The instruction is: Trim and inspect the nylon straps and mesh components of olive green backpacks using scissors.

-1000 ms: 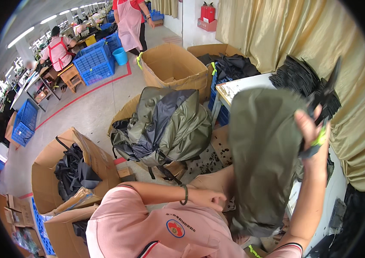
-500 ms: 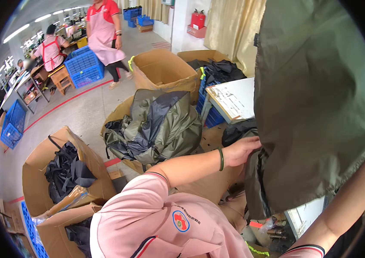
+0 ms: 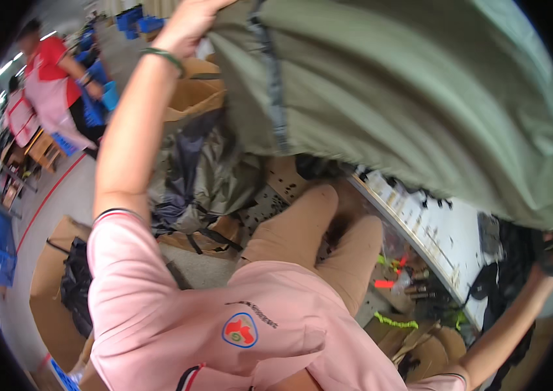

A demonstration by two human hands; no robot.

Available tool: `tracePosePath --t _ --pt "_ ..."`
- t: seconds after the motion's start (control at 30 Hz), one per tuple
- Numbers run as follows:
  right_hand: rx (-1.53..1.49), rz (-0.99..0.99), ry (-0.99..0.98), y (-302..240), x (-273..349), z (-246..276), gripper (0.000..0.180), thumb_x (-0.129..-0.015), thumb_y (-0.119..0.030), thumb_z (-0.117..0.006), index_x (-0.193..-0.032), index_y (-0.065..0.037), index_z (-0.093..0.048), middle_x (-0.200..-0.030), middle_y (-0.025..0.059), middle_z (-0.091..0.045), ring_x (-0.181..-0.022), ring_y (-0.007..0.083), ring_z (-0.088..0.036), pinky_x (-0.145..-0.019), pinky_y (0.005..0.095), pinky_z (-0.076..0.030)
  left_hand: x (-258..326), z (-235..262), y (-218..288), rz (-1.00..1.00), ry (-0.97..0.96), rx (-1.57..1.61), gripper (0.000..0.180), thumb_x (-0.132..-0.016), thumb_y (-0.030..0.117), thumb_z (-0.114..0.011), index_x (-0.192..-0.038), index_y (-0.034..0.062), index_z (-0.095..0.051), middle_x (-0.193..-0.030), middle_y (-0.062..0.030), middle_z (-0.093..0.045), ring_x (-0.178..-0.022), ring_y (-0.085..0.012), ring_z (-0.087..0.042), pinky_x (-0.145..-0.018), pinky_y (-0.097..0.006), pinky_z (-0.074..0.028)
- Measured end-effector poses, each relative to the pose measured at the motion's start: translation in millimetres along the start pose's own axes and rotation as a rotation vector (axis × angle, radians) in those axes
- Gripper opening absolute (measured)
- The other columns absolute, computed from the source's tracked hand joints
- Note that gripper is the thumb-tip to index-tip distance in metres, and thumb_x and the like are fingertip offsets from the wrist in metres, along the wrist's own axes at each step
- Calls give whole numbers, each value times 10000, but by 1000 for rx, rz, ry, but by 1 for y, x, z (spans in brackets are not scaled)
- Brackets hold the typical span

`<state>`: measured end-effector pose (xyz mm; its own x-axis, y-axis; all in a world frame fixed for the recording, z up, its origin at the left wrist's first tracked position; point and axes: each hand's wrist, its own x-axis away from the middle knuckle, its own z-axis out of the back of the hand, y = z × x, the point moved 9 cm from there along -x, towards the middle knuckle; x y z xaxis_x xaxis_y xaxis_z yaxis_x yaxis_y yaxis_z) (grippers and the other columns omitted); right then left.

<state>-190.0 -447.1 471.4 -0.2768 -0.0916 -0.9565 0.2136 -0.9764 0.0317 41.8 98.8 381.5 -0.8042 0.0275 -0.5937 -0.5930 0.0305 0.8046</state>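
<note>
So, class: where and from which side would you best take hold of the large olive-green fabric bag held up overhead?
Grip the olive-green fabric bag at its upper corner edge by the dark zipper seam, from the left, where the left hand pinches it; it hangs limp, so its edges give the firmest purchase.

The cloth [image 3: 407, 98] hangs above the desk [image 3: 449, 225] (at the right); a box [image 3: 188, 98] stands behind the bag pile [image 3: 198, 176], left.

a garment workshop: cardboard boxes [image 3: 55, 260] of fabric, blue crates [image 3: 0, 251]
</note>
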Motion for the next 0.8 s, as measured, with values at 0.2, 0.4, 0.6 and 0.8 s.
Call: tracePosePath --t 0.2,0.4,0.6,0.8 --pt "-326 -1204 -437 52 358 -8 306 -770 -93 -698 -952 -49 -457 -620 66 -521 -487 172 -557 -402 311 -477 61 -97 -141 259 -787 -651 156 -830 161 -666 -783 44 -573 -717 18 -566 -702 -87 -481 -684 -281 -444" --pt "-720 -1565 -1057 -36 529 -28 139 -808 -23 -678 -824 -40 -541 -675 -1 -568 -527 73 -540 -456 227 -432 178 -226 -270 90 -1497 -996 426 -772 348 -717 -1055 49 -606 -1001 -151 -619 -945 -331 -601 -792 -403 -475" --pt "-770 -1494 -1139 -41 559 -28 142 -795 18 -672 -843 -30 -547 -689 -1 -592 -610 74 -568 -540 236 -469 236 -465 -266 -113 -1380 -115 447 -848 348 -671 -1154 33 -586 -1054 -119 -601 -984 -233 -587 -861 -321 -466" --pt "-632 -1095 -1336 -30 541 -32 248 -759 -179 -757 -880 -33 -597 -730 154 -633 -617 259 -613 -607 338 -488 297 -560 -303 277 -1660 37 445 -839 274 -696 -1193 32 -573 -990 -47 -599 -906 -129 -567 -800 -276 -464"
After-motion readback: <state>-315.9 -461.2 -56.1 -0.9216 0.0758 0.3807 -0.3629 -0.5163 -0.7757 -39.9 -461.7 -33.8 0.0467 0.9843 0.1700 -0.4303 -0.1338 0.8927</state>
